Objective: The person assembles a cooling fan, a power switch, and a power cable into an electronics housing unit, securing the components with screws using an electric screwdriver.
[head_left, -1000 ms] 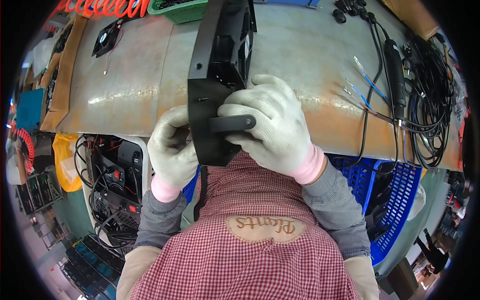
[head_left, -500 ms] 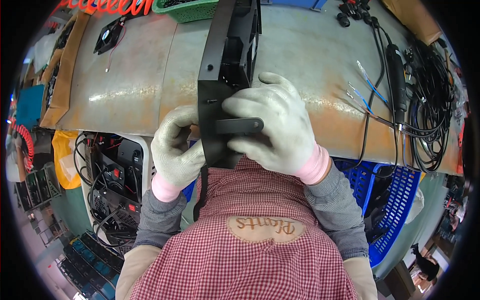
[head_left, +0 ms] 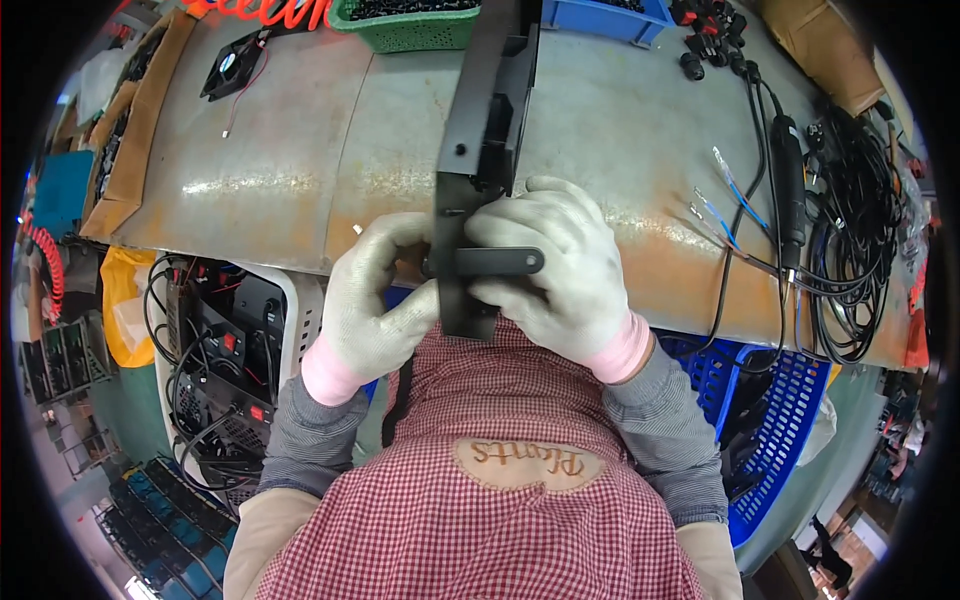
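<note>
A black metal housing [head_left: 468, 130] stands on edge in front of me, its long side running away across the table. A black bracket arm with a rounded end [head_left: 500, 262] sticks out to the right near its close end. My right hand [head_left: 565, 265], in a white glove, grips the housing, its fingers above and below the bracket arm. On the other side, my gloved left hand [head_left: 375, 305] curls its thumb and forefinger against the housing's left face. The plate hides both fingertips, and a small dark part shows beside them.
A black fan [head_left: 228, 68] with a thin lead lies at far left. Green [head_left: 420, 30] and blue [head_left: 610, 20] baskets stand at the back. Coiled black cables [head_left: 860, 220] and a black handheld tool [head_left: 790, 170] lie right. Below the table edge are a white crate [head_left: 303, 320] and blue crate [head_left: 790, 420].
The housing has shifted right in the view and turned more edge-on. Both hands have stayed on it, and the left hand has moved right with it.
</note>
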Motion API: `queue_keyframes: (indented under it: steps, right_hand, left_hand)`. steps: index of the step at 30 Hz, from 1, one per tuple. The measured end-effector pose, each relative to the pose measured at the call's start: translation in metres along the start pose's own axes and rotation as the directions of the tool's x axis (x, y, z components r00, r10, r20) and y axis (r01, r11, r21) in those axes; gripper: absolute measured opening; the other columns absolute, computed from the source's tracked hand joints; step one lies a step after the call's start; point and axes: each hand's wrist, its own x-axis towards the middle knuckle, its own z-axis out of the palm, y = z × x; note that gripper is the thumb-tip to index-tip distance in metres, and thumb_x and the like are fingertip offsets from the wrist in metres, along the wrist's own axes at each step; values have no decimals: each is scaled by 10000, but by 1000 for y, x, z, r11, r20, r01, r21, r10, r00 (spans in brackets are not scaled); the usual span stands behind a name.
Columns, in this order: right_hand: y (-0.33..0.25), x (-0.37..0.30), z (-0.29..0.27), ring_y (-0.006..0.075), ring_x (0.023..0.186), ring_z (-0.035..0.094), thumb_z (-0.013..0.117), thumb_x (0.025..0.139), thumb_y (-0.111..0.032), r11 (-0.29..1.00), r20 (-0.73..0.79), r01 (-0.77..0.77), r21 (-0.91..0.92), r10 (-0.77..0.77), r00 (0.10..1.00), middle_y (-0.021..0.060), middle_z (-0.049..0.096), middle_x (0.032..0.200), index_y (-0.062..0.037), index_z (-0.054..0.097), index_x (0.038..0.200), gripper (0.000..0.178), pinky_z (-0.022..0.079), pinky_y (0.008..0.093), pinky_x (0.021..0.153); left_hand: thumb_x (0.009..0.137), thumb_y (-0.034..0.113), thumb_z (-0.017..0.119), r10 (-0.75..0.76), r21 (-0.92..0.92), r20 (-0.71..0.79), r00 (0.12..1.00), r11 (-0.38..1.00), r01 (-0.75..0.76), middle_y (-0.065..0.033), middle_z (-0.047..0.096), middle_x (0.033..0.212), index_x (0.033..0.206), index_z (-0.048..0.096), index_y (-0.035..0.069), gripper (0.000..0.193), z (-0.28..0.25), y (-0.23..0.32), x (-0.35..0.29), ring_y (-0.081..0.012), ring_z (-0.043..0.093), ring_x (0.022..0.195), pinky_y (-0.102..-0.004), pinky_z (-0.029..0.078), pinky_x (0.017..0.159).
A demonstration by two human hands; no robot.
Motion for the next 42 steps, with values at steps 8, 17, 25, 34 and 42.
queue_keyframes:
  steps: [8,17,25,34,42]
  right_hand:
    - [12,18,-2,251,718,525,672,748,-380,959,243,228,-170,-183,952,43,492,750,-123,585,856,292,430,384,759]
    - [-4,2,2,280,698,508,640,814,-307,997,132,-78,15,75,988,72,490,728,-120,576,839,199,389,392,668]
    - [-17,10,-20,318,714,606,648,825,-238,978,348,-209,-23,204,915,98,570,724,-107,557,897,175,464,400,609]
    - [-31,-4,-4,369,647,607,517,977,-224,692,350,-664,283,570,744,168,546,687,-57,519,965,168,464,361,555]
    - [-55,-10,-17,98,827,554,498,988,-187,221,468,-821,526,731,497,68,601,907,0,520,1098,219,469,265,734]
  left_hand:
    - [887,165,575,-57,381,559,827,904,-195,-193,600,1040,1153,546,-3,316,-29,28,42,-366,622,905,-395,507,781]
    - [701,135,677,104,495,586,804,740,-456,-128,560,829,930,577,28,272,-16,15,39,-349,565,748,-422,459,647]
    - [777,167,636,41,533,567,823,743,-405,-155,597,858,995,583,12,273,-18,20,41,-359,588,812,-444,467,701]
    - [900,228,548,-427,489,700,573,871,52,-228,633,887,1040,584,-30,296,-23,47,67,-385,628,861,-414,502,759]
    - [877,227,581,-191,308,647,738,951,-23,-216,613,880,1026,565,-9,279,-9,30,37,-391,613,863,-421,504,740]
